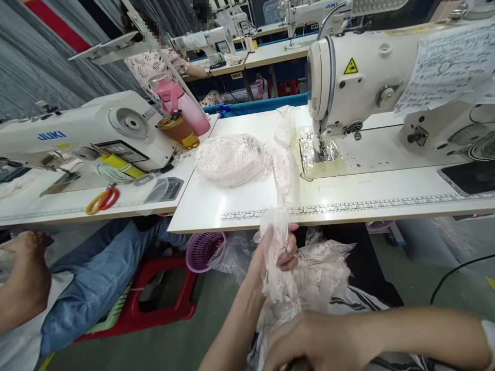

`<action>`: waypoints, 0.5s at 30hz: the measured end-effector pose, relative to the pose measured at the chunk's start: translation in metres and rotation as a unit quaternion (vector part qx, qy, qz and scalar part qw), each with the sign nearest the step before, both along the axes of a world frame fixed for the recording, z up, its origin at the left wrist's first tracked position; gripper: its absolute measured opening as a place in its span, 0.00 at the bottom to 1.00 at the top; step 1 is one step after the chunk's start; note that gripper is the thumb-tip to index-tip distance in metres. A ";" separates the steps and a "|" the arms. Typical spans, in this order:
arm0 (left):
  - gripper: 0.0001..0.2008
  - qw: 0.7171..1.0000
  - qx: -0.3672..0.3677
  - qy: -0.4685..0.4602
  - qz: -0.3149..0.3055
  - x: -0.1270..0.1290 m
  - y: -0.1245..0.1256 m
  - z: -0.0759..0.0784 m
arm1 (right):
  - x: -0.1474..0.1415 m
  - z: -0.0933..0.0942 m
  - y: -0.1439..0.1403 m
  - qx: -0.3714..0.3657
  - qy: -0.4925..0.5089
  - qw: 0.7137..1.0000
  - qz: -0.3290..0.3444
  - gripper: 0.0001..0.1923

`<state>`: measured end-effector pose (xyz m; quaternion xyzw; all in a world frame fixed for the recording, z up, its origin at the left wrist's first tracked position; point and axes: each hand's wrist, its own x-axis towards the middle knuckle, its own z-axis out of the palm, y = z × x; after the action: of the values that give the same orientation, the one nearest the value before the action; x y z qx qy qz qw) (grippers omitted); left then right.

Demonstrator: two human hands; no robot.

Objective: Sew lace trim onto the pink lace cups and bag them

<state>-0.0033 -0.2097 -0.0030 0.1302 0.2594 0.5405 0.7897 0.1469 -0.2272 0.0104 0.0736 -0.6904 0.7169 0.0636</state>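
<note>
My left hand (279,250) is closed round a pale pink lace strip (284,185) at the table's front edge. From there the strip runs up across the white tabletop toward the sewing machine's needle area (322,149). More gathered lace (325,268) hangs below this hand and lies over my lap. Lower down, my right hand (305,337) curls in front of the lace, its fingers bent downward. A bit of something dark green shows under it at the bottom edge, too hidden to name. On the table left of the strip rests a coiled bundle of lace (232,159).
A printed ruler (348,206) lines the table's front edge. To the left are another sewing machine (88,129), scissors (102,200), a pink bottle (185,105) and a brown cup (180,130). A co-worker's arm (25,283), a red stool (166,309) and a purple basket (203,252) are nearby.
</note>
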 end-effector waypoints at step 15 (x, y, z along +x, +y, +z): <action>0.15 0.986 -0.103 0.100 -0.084 0.029 -0.082 -0.029 | 0.029 -0.014 0.102 -0.031 -0.217 0.955 -0.202 0.25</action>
<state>0.0260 -0.2922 -0.0325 0.1223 0.3794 0.4273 0.8115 0.1763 -0.1250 -0.0037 -0.2265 -0.6656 0.7088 0.0575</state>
